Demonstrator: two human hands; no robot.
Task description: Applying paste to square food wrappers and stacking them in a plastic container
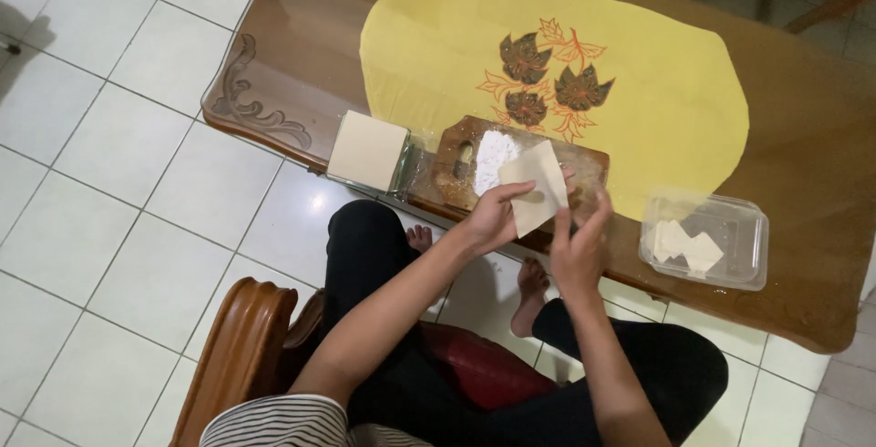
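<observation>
Head view shows a thin, pale dough sheet (534, 187) pinched at its lower edge by the left hand (493, 219), right hand (581, 251) fingers loosely curled beside it; light, floppy, likely tear-prone, best gripped by corners.

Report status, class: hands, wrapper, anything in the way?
Left hand and right hand both pinch one square wrapper, raised over floured board. Nothing blocking.

One wooden board (506, 169), one wrapper stack (368, 149), one clear plastic container (707, 237), one yellow mat (639, 91)
</observation>
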